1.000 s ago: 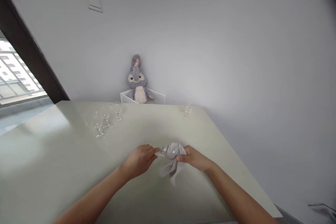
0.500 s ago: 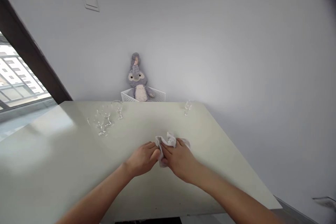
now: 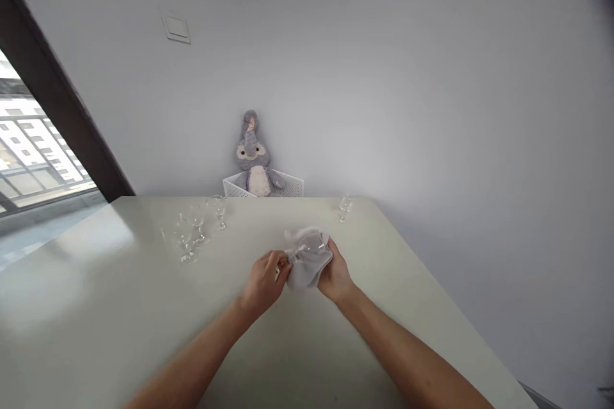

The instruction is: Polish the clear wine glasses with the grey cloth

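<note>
Over the middle of the table, a clear stemmed glass (image 3: 313, 243) lies tilted on its side, its bowl toward the right. My left hand (image 3: 265, 278) pinches the glass at its foot end, fingers closed. A white cloth (image 3: 307, 275) lies beneath and around the bowl. From the right, my right hand (image 3: 337, 276) cups the cloth with the bowl resting in it; some of its fingers are hidden behind the cloth.
Three clear stemmed glasses stand on the left of the table, one of them a goblet (image 3: 219, 209) near the back edge. Another small glass (image 3: 345, 206) stands at the back right. Behind the table (image 3: 119, 307), a grey plush toy (image 3: 259, 180) sits in a white basket (image 3: 291, 186).
My right hand has turned from lying over the cloth to cupping it from the right side. The cloth has opened out, and the glass bowl now shows. The view has tilted slightly upward.
</note>
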`<state>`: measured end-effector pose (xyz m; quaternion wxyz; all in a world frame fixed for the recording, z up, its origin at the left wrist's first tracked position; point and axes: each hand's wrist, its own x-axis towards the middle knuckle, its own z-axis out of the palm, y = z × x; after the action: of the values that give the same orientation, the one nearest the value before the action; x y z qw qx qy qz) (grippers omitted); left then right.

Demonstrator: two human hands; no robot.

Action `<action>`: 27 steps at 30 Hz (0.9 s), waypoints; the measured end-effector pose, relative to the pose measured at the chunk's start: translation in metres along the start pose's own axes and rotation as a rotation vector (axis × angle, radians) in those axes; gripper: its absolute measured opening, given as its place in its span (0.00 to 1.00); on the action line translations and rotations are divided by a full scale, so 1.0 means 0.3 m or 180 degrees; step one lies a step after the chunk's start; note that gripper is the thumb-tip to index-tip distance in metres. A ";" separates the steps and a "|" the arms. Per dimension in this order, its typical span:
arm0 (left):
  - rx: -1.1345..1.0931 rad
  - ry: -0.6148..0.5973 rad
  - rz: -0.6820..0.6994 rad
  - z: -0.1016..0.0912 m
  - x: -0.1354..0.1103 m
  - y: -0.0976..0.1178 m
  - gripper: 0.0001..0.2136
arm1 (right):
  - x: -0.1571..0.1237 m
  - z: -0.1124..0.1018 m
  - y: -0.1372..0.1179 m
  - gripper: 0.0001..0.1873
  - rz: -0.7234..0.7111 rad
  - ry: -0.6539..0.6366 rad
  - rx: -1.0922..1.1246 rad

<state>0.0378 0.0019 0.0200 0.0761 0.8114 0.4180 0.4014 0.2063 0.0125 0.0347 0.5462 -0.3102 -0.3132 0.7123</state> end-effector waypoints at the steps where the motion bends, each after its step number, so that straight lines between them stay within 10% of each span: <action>1: -0.0026 0.0074 -0.0054 0.010 0.011 0.008 0.03 | 0.001 0.015 0.002 0.29 -0.0111 -0.0048 0.0013; 15: 0.0386 0.0518 -0.0218 0.063 0.018 0.079 0.09 | -0.004 0.024 0.139 0.12 -0.0750 0.0200 -0.0847; 23: -0.2812 -0.0022 -0.1974 0.026 0.056 0.046 0.29 | -0.018 -0.037 0.145 0.05 -0.1261 0.0305 -0.3751; 27: -0.3236 0.0511 -0.2405 0.012 0.073 0.053 0.28 | -0.016 -0.032 0.133 0.09 -0.2021 0.0117 -0.4739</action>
<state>0.0572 0.0086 0.0378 0.5563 0.4380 0.4371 0.5547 0.1917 0.0006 -0.0021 0.3777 -0.5004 -0.7693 0.1228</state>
